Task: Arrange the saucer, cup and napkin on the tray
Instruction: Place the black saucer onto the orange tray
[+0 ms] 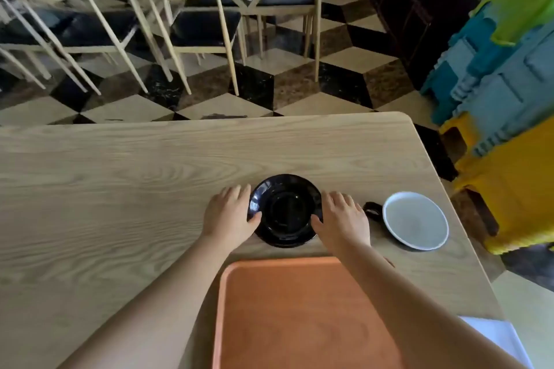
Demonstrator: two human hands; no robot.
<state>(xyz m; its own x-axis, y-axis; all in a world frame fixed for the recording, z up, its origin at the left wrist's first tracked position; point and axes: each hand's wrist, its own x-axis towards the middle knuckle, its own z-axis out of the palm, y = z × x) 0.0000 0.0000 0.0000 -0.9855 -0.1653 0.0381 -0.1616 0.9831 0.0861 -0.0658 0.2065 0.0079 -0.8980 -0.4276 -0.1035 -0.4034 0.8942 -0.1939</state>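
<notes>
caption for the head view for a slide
Both hands, left and right, grip the black saucer beyond the orange tray.

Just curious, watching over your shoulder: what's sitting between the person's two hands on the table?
In the head view, the black saucer lies between the left hand and the right hand, each hand at one side of its rim, just beyond the orange tray.

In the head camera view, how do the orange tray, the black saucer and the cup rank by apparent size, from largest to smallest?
1. orange tray, clearly largest, though it is also nearest the camera and cropped.
2. and 3. black saucer and cup: they look alike, so I do not rank them.
</notes>
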